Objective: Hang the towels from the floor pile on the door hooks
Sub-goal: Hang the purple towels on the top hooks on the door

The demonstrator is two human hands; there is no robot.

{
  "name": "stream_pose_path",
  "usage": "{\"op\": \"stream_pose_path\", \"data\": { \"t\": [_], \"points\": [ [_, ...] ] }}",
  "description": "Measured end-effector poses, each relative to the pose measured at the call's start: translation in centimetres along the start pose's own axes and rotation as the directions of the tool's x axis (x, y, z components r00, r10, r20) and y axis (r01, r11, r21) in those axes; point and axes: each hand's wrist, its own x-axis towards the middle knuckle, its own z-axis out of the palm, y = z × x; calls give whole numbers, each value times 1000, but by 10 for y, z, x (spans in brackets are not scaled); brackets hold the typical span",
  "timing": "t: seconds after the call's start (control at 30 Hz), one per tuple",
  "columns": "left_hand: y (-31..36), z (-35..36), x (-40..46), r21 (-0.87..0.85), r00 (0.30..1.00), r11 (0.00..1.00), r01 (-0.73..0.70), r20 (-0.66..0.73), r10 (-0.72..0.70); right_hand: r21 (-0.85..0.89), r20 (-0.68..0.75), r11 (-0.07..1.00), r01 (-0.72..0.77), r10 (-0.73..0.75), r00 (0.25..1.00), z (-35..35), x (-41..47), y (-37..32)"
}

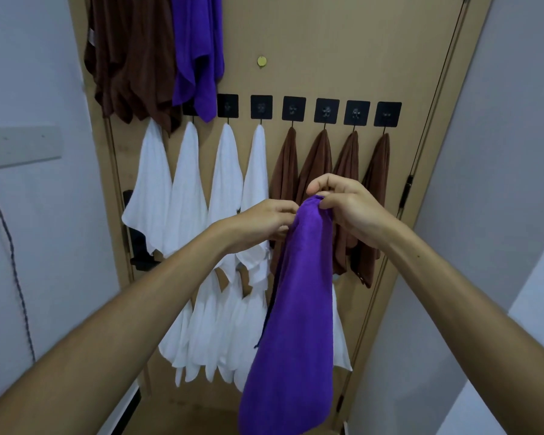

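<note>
The person stands facing a tan door (343, 51) and holds a purple towel (299, 309) in front of it with both hands.

Right hand (343, 205): the fingers (319, 183) are curled over the top end of the towel and pinch the bunched fabric against the thumb. This hand is the higher of the two.

Left hand (264, 219): the fingers are curled against the left side of the towel just below its top end and grip the fabric there. Their tips are hidden behind the cloth.

The purple towel hangs straight down from the two hands as a long gathered column. Its lower end leaves the picture at the bottom edge. It is held clear of the door, in front of the hanging brown towels.

Door fittings and load:
- A row of black square hooks (294, 108) runs across the middle of the door.
- Four white towels (189, 186) hang from the left hooks of this row.
- Four brown towels (316, 158) hang from the right hooks of the row.
- More white towels (220, 334) hang lower on the door, behind the left forearm.
- Near the top left, dark brown towels (132, 58) and a second purple towel (195, 48) hang from above the picture.
- A small round yellow disc (261, 61) sits on the door above the hook row.

A dark cable (10, 252) runs down the grey wall on the left.
</note>
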Motion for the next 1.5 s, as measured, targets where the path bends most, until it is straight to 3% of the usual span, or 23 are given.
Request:
{"op": "stream_pose_path", "data": {
  "t": [0.07,0.13,0.27,0.4,0.53,0.73,1.03,1.2,1.33,1.5],
  "points": [
    [-2,-3,-2,72,1000,997,-17,-14,18,-55,-30,998,-32,30,999,-2,1,0],
    [0,-9,-4,98,995,995,-28,-94,37,-229,-74,969,-88,73,995,-5,-1,0],
    [9,-15,-1,28,982,999,-30,-187,35,-440,-51,888,-133,123,991,0,-5,3],
    [18,-11,2,45,986,999,-1,-168,8,-203,107,977,-69,93,990,6,-4,4],
    [22,-20,0,-22,982,999,30,-186,-34,-225,89,974,-31,52,995,9,0,6],
    [27,-43,1,141,999,989,-39,-26,43,-69,54,998,-14,17,998,10,15,4],
    [47,-90,53,363,993,925,-114,18,116,-303,100,953,8,23,995,-27,79,-11],
    [64,-125,97,463,969,859,-220,0,248,-340,57,926,162,-152,987,-57,135,-13],
    [88,-159,141,444,923,840,-312,-68,379,-303,66,909,285,-278,958,-87,191,-29],
    [119,-203,189,152,900,908,-390,-144,411,-246,88,911,330,-318,944,-114,270,-57]
  ]
}}
